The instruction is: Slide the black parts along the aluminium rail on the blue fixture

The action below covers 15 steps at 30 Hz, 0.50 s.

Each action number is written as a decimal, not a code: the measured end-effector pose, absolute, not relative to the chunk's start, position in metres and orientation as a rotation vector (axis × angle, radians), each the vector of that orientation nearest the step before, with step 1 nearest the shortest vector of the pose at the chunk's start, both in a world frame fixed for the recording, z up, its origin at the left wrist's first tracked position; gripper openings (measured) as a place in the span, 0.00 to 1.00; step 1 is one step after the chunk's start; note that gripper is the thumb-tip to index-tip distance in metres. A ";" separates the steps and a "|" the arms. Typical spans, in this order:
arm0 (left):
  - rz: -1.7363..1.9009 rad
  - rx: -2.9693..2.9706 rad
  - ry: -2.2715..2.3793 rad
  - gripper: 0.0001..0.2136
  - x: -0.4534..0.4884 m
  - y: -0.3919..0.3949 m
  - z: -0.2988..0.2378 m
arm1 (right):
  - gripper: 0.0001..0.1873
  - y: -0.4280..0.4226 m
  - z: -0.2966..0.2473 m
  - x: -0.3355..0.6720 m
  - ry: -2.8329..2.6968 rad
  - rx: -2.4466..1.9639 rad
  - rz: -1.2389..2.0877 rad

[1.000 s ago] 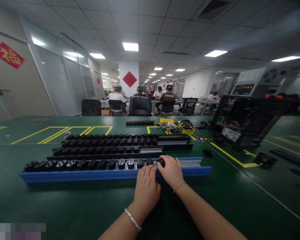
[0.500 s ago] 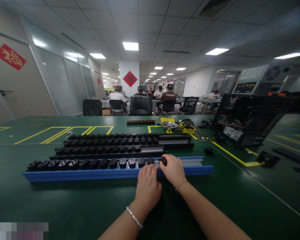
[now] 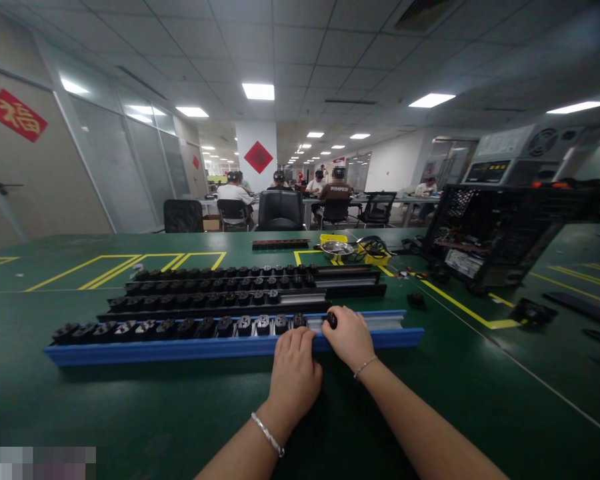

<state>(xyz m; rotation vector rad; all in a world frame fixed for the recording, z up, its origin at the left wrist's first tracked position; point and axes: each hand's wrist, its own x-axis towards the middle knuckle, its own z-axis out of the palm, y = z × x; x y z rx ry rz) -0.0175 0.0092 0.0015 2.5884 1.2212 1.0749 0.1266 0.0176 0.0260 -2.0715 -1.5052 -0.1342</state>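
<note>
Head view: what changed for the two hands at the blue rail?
The right hand, pinching a small black piece, slid slightly right along the blue rail. The left hand stayed on the rail's front edge; the row of pieces did not move.

The right grip (image 3: 349,337) covers most of the small black piece (image 3: 332,320), so its hold cannot be judged. The left grip (image 3: 294,367) hides a stretch of the blue rail (image 3: 180,350). Both forearms (image 3: 420,433) run off the bottom edge; the bottom-left corner is blurred.
</note>
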 end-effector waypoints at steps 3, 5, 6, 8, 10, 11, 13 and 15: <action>1.073 2.593 1.229 0.22 -0.018 0.010 0.001 | 0.11 0.017 0.026 0.126 -1.498 -2.082 -0.157; 1.071 2.596 1.225 0.21 -0.018 0.010 0.001 | 0.11 0.017 0.026 0.127 -1.500 -2.088 -0.143; 1.071 2.597 1.220 0.21 -0.018 0.010 0.001 | 0.11 0.018 0.026 0.128 -1.499 -2.091 -0.134; 1.073 2.598 1.211 0.21 -0.018 0.010 0.001 | 0.11 0.017 0.027 0.130 -1.482 -2.106 -0.115; 1.077 2.592 1.212 0.21 -0.018 0.009 0.000 | 0.10 0.017 0.027 0.132 -1.459 -2.122 -0.095; 1.079 2.589 1.214 0.21 -0.018 0.009 0.000 | 0.10 0.017 0.027 0.133 -1.453 -2.125 -0.088; 1.077 2.589 1.218 0.21 -0.018 0.010 0.000 | 0.10 0.016 0.027 0.135 -1.451 -2.116 -0.090; 1.077 2.595 1.218 0.21 -0.018 0.010 0.000 | 0.10 0.016 0.027 0.135 -1.455 -2.101 -0.112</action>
